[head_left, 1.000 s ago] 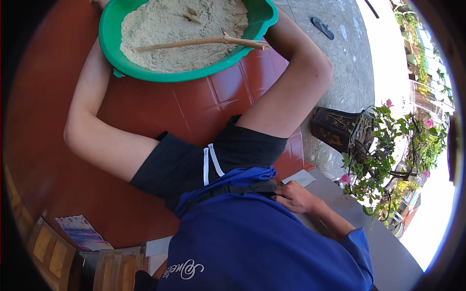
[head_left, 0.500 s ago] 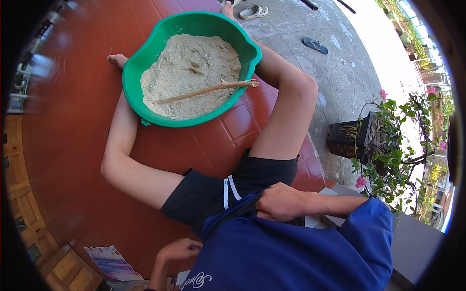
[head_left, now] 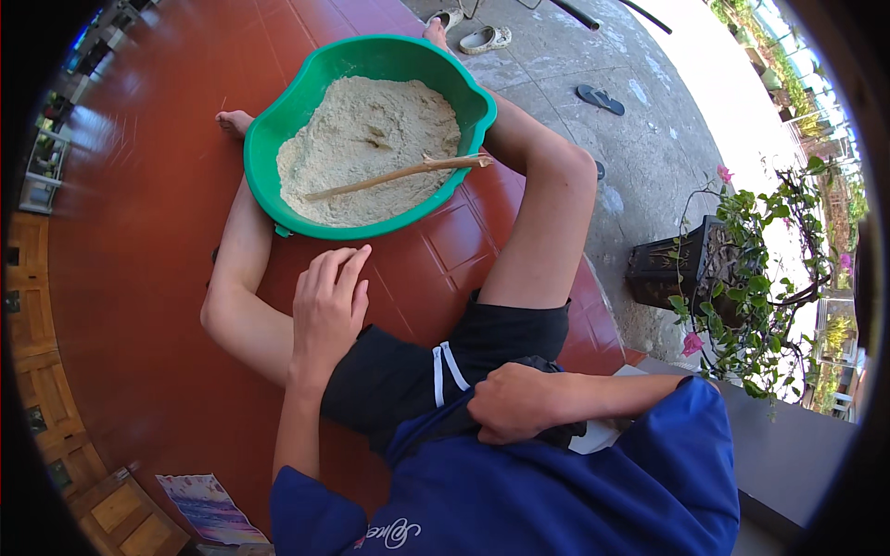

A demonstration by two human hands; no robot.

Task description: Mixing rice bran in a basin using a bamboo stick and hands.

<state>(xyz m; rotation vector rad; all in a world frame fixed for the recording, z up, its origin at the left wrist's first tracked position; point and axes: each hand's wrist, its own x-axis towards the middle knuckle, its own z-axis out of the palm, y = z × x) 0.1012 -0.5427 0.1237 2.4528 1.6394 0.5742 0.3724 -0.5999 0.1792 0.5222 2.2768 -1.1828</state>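
Observation:
A green plastic basin [head_left: 366, 229] stands between my lower legs. Pale, crumbly, flour-like material [head_left: 362, 130] fills much of it. A forked wooden stick [head_left: 394, 175] lies across this material, one end resting on the basin's right rim. My left hand [head_left: 329, 296] is raised just below the basin's near rim, open, fingers extended and slightly bent, holding nothing. My right hand [head_left: 513, 403] is closed at my waist, against the hem of my blue shirt [head_left: 556, 491] and some black fabric [head_left: 556, 434]. Its fingertips are hidden, so what it grips cannot be made out.
Red tiled floor [head_left: 167, 306] lies under me, with grey concrete [head_left: 649, 139] to the right. A potted flowering plant [head_left: 681, 264] stands on the right. Flip-flop [head_left: 601, 99] and clog [head_left: 485, 39] lie farther off. A colourful printed sheet [head_left: 211, 508] is at lower left.
My left hand has risen from beside my hip toward the basin, its fingers opening out. My right hand has shifted slightly left and down at my waist, uncovering more black fabric.

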